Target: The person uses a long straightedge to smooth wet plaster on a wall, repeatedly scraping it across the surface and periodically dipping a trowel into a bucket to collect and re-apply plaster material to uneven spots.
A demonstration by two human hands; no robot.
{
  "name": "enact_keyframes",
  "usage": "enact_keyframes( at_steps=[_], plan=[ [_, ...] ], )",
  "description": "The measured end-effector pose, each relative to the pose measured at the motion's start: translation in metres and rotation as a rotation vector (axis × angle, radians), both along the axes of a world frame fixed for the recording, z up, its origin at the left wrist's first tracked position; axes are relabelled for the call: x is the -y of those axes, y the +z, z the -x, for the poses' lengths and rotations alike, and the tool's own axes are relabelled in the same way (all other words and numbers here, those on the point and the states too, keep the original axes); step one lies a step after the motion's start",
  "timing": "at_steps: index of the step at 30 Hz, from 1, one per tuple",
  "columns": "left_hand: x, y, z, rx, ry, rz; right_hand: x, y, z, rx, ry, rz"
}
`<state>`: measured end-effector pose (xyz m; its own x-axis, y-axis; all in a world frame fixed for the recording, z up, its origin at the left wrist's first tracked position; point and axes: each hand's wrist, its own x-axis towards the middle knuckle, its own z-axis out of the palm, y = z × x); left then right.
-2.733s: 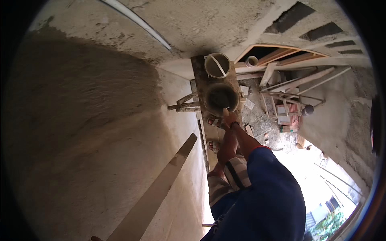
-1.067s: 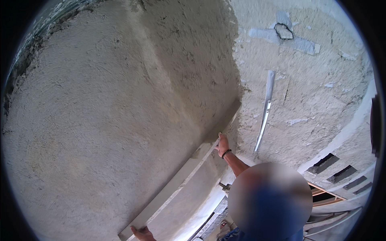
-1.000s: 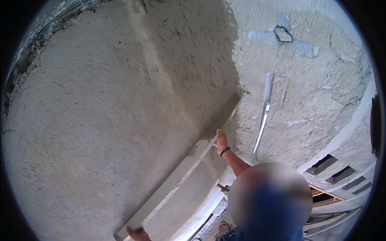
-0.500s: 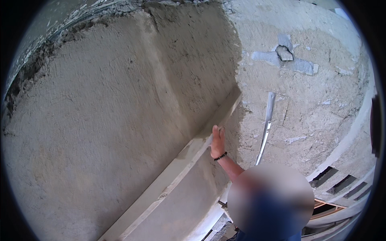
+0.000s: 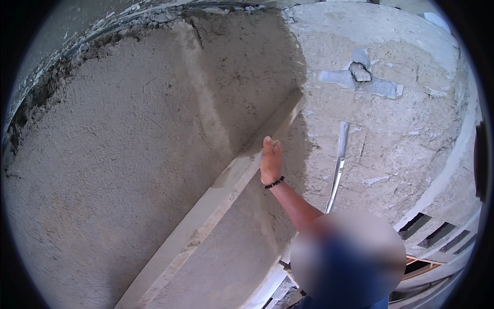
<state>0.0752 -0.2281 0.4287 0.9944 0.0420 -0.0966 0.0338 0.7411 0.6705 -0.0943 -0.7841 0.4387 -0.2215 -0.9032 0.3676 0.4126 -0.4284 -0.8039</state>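
Observation:
A long, pale screed board (image 5: pixel 206 213) lies slantwise against a wall of grey, fresh-looking plaster (image 5: pixel 128 129). It runs from the lower left up toward the right, with wet plaster smeared on its upper part. My right hand (image 5: pixel 271 162), with a dark beaded bracelet at the wrist, grips the board's right edge in its upper half. The fingertips rest at the edge, and part of the grip is hidden behind the hand. A blurred patch covers much of my right arm and blue sleeve. My left hand is out of view, as is the board's lower end.
Right of the plaster, the rough, paler wall (image 5: pixel 391 139) has a small recess (image 5: pixel 360 72) amid grey patches. A shiny metal strip (image 5: pixel 340 162) stands below it. Dark slots (image 5: pixel 414 225) open at lower right. A ragged plaster edge (image 5: pixel 67 69) borders the top left.
My right hand and the screed board have moved upward and slightly left along the wall. The grip stays on the board's edge, and more of my forearm shows.

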Motion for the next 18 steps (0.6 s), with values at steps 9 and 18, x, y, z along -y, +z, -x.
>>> enact_keyframes(
  at_steps=[9,18],
  plan=[
    [-0.026,-0.012,-0.011,0.337,0.147,-0.662,0.001,0.106,-0.005,-0.049,-0.036,0.288],
    [0.016,0.117,0.028,0.300,-0.220,0.165,-0.001,0.220,0.013,-0.031,0.092,0.065]
  ],
)
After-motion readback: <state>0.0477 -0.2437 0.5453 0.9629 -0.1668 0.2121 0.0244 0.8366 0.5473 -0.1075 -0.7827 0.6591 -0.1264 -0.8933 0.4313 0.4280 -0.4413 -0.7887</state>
